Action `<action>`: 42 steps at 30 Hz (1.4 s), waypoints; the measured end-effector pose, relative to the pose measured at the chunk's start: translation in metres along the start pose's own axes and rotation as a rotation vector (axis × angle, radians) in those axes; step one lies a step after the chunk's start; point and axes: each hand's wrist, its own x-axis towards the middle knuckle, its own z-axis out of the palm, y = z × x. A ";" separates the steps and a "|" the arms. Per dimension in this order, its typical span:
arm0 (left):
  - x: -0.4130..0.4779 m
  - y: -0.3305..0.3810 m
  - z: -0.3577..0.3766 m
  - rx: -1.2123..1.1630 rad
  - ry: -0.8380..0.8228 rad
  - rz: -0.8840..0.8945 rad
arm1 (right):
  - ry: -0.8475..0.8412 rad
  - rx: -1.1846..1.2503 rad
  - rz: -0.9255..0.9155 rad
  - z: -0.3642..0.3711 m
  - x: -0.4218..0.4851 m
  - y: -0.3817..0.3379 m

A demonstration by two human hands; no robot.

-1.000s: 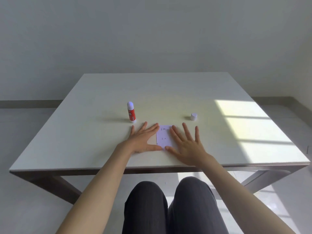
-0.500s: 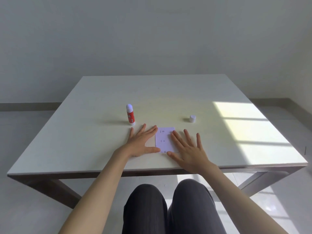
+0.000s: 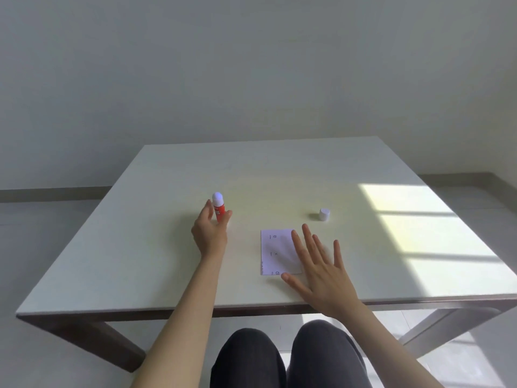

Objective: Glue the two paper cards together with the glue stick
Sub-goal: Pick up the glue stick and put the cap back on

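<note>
Left of centre, the open left hand (image 3: 210, 233) cups the light, rigid upright glue stick (image 3: 218, 207) at mid-barrel; the right hand (image 3: 321, 264) lies spread beside the flimsy paper cards (image 3: 275, 252).

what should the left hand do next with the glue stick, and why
Probably close the left hand around the glue stick and lift it. The open fingers already flank the upright stick without clearly gripping it, its cap sits apart on the table, and the right hand lies spread by the card.
</note>
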 end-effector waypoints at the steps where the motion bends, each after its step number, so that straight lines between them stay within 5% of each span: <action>1: -0.001 0.003 0.001 -0.015 0.013 0.006 | 0.024 0.013 -0.004 -0.001 0.000 0.000; 4: -0.007 0.015 -0.002 -0.165 -0.044 -0.049 | 0.142 0.148 0.067 -0.010 0.000 -0.003; 7: -0.031 0.030 -0.004 -0.577 -0.278 -0.185 | 0.512 0.313 0.120 -0.019 0.005 -0.016; 8: -0.040 0.035 -0.004 -0.693 -0.361 -0.218 | 0.516 0.438 0.167 -0.024 0.008 -0.023; 12: -0.067 0.046 -0.004 -0.834 -0.559 -0.249 | -0.122 1.468 0.519 -0.048 0.027 -0.048; 16: -0.076 0.052 -0.008 -0.784 -0.590 -0.207 | -0.337 1.846 0.547 -0.060 0.033 -0.050; 19: -0.078 0.052 -0.011 -0.757 -0.544 -0.196 | -0.124 1.680 0.370 -0.056 0.030 -0.051; 22: -0.084 0.055 -0.011 -0.769 -0.526 -0.227 | 0.440 0.768 0.125 -0.038 0.023 -0.057; 24: -0.088 0.056 -0.011 -0.751 -0.518 -0.218 | 0.621 0.385 0.030 -0.030 0.020 -0.056; 26: -0.088 0.057 -0.012 -0.703 -0.511 -0.183 | 0.489 0.594 0.121 -0.034 0.019 -0.056; 30: -0.086 0.058 -0.017 -0.665 -0.504 -0.167 | -0.294 1.762 0.530 -0.058 0.025 -0.053; 32: -0.086 0.058 -0.018 -0.650 -0.520 -0.151 | -0.356 1.950 0.542 -0.058 0.024 -0.050; 34: -0.084 0.059 -0.018 -0.636 -0.498 -0.138 | -0.161 1.828 0.421 -0.057 0.023 -0.054; 38: -0.088 0.060 -0.011 -0.576 -0.347 -0.143 | 0.654 0.431 0.055 -0.036 0.020 -0.065; 40: -0.091 0.058 -0.006 -0.529 -0.261 -0.124 | 0.831 0.024 -0.056 -0.034 0.020 -0.066; 42: -0.092 0.056 -0.005 -0.480 -0.203 -0.093 | 0.827 -0.055 -0.102 -0.030 0.020 -0.064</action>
